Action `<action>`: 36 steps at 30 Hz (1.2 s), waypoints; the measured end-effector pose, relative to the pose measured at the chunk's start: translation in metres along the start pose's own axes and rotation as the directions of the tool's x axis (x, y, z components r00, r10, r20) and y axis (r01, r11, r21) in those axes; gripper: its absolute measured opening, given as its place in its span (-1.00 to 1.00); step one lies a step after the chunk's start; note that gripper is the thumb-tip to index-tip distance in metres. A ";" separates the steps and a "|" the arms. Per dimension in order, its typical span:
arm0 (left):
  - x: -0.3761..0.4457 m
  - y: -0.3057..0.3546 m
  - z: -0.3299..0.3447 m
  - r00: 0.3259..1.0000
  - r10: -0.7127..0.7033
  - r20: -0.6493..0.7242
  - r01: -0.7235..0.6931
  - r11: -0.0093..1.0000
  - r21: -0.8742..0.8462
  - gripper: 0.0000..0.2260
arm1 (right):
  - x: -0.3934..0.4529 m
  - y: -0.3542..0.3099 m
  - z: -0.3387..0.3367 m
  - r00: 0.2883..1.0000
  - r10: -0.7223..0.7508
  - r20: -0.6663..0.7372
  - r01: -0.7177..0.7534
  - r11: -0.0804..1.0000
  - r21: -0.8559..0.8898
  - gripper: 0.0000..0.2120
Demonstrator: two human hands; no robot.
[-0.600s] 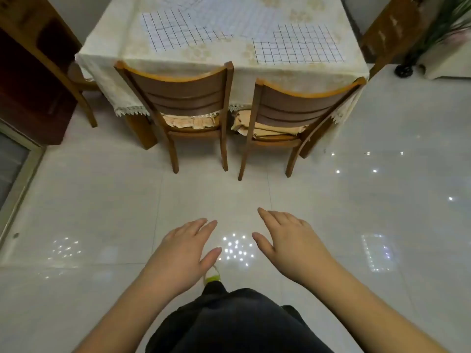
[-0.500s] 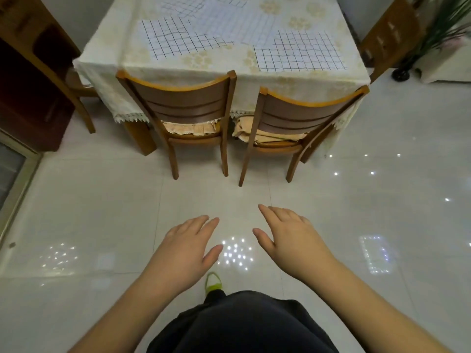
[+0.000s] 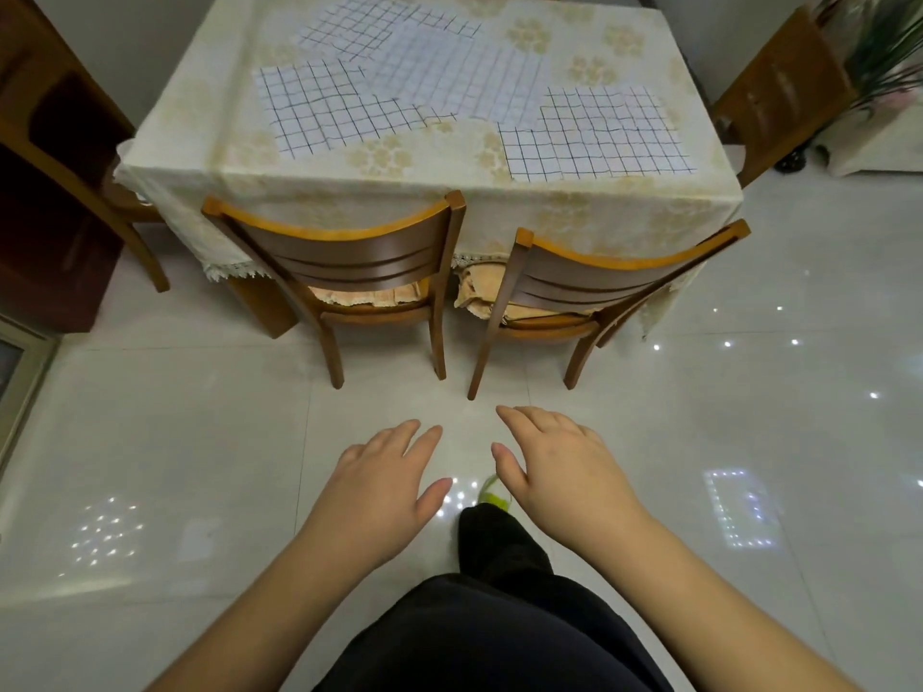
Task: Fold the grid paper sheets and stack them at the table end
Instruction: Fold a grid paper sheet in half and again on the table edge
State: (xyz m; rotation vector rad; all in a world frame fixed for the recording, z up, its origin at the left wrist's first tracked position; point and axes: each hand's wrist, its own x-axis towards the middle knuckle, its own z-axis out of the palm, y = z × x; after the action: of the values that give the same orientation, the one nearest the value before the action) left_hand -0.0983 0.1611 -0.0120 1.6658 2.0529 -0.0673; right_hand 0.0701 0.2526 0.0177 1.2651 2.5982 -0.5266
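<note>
Several grid paper sheets lie flat and partly overlapping on a table (image 3: 574, 212) covered with a cream floral cloth. One sheet (image 3: 324, 109) is at the left, a large pale one (image 3: 459, 77) in the middle, another (image 3: 599, 137) at the right. My left hand (image 3: 384, 486) and my right hand (image 3: 559, 467) hover over the floor, palms down, fingers relaxed and holding nothing. Both hands are well short of the table, in front of the chairs.
Two wooden chairs, the left chair (image 3: 349, 272) and the right chair (image 3: 589, 287), are pushed in at the near table side. A dark cabinet (image 3: 45, 192) stands at the left, another chair (image 3: 784, 92) and a potted plant (image 3: 889, 47) at the right. Glossy tiled floor (image 3: 175, 442) surrounds me.
I have stepped closer to the table, so it and the chairs appear lower and larger. My right leg has swung forward. Both hands stay extended and hold nothing.
</note>
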 end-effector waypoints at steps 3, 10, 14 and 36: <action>0.042 0.003 -0.013 1.000 -0.006 -0.023 0.006 1.000 0.016 -0.47 | 0.036 0.021 -0.014 1.000 -0.015 -0.022 0.015 1.000 0.013 -0.50; 0.141 0.029 -0.064 0.997 -0.021 -0.072 0.022 1.000 0.017 -0.48 | 0.116 0.086 -0.068 0.998 -0.013 -0.064 0.014 1.000 0.026 -0.51; 0.186 0.042 -0.089 0.994 0.012 -0.110 -0.008 0.999 0.039 -0.50 | 0.156 0.119 -0.093 0.996 -0.015 -0.082 0.016 1.000 0.015 -0.52; 0.420 0.039 -0.195 0.962 0.272 -0.009 -0.268 0.954 0.135 -0.45 | 0.320 0.199 -0.160 0.966 0.214 -0.147 -0.215 0.976 0.007 -0.53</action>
State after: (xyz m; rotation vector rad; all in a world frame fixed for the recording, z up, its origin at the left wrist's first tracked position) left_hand -0.1846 0.6174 0.0016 2.0255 1.8548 -0.0907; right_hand 0.0271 0.6599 0.0125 1.6155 2.5294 -0.3951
